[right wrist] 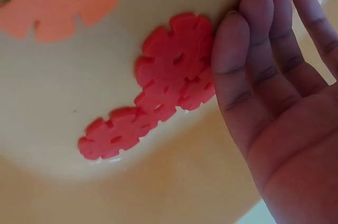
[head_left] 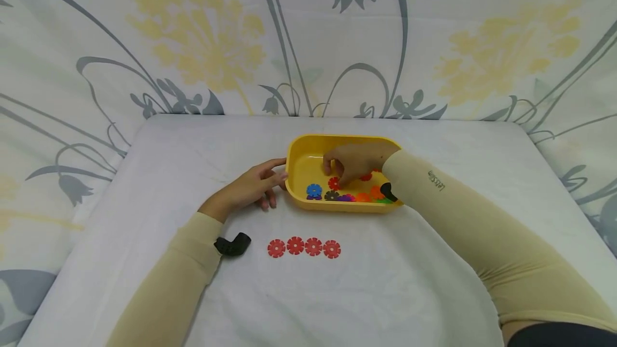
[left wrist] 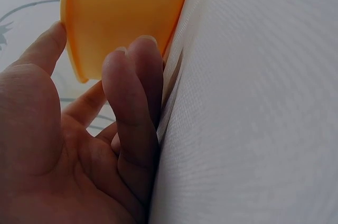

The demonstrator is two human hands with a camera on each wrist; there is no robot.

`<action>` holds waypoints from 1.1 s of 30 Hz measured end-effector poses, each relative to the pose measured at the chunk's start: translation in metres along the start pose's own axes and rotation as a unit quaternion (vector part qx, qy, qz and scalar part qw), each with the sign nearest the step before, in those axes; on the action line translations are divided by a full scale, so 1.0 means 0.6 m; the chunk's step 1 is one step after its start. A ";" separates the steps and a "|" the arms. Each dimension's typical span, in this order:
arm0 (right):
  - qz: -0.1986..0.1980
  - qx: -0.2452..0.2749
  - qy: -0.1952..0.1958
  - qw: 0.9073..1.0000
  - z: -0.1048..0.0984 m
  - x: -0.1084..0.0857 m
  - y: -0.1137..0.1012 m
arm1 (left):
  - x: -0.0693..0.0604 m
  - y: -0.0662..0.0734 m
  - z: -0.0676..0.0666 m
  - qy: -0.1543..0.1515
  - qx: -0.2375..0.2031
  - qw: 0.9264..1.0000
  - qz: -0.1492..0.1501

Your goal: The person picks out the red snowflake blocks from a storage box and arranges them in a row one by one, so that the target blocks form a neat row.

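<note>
A yellow plastic tray (head_left: 308,149) stands on the white cloth, holding notched plastic discs in several colours. My left hand (head_left: 248,186) touches the tray's left end with loosely extended fingers; the left wrist view shows the thumb (left wrist: 45,49) against the rim. Inside the tray, my right hand (head_left: 359,158) reaches down, fingers bent loosely, a fingertip beside a red disc (head_left: 333,182). The right wrist view shows a cluster of red discs (right wrist: 177,49) next to the fingers, with nothing visibly gripped. The right forearm covers the tray's right end.
A row of several red discs (head_left: 295,246) lies on the cloth in front of the tray. Along the tray's near side are a blue disc (head_left: 314,190), a dark grey disc (head_left: 331,195) and orange discs (head_left: 376,192). A flower-patterned cloth (head_left: 308,42) hangs behind.
</note>
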State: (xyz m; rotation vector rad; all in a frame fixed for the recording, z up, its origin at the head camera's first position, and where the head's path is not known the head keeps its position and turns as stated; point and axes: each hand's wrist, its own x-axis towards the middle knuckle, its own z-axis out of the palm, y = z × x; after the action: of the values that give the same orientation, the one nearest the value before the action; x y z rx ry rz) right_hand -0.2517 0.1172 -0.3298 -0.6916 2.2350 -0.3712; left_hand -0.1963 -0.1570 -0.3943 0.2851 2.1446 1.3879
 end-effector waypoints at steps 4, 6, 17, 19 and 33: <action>-0.003 0.003 0.004 1.000 0.002 0.002 0.001 | 0.002 0.002 0.000 0.002 0.002 1.000 0.002; -0.003 0.002 0.007 1.000 0.003 0.002 0.000 | 0.003 0.002 -0.001 0.001 0.002 1.000 0.003; -0.005 -0.028 0.024 0.999 0.007 0.005 -0.005 | -0.002 0.007 -0.001 0.002 0.000 1.000 -0.001; -0.005 -0.025 0.027 0.999 0.008 0.004 -0.005 | -0.002 0.007 -0.002 0.003 0.001 1.000 -0.001; 0.017 0.031 0.050 0.998 -0.001 -0.006 0.012 | 0.001 0.005 0.001 0.002 0.001 1.000 -0.008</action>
State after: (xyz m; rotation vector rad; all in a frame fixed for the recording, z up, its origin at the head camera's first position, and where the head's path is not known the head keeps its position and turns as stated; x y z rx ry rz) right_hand -0.2527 0.1253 -0.3305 -0.6136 2.3154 -0.4665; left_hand -0.1965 -0.1550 -0.3921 0.2661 2.1463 1.3798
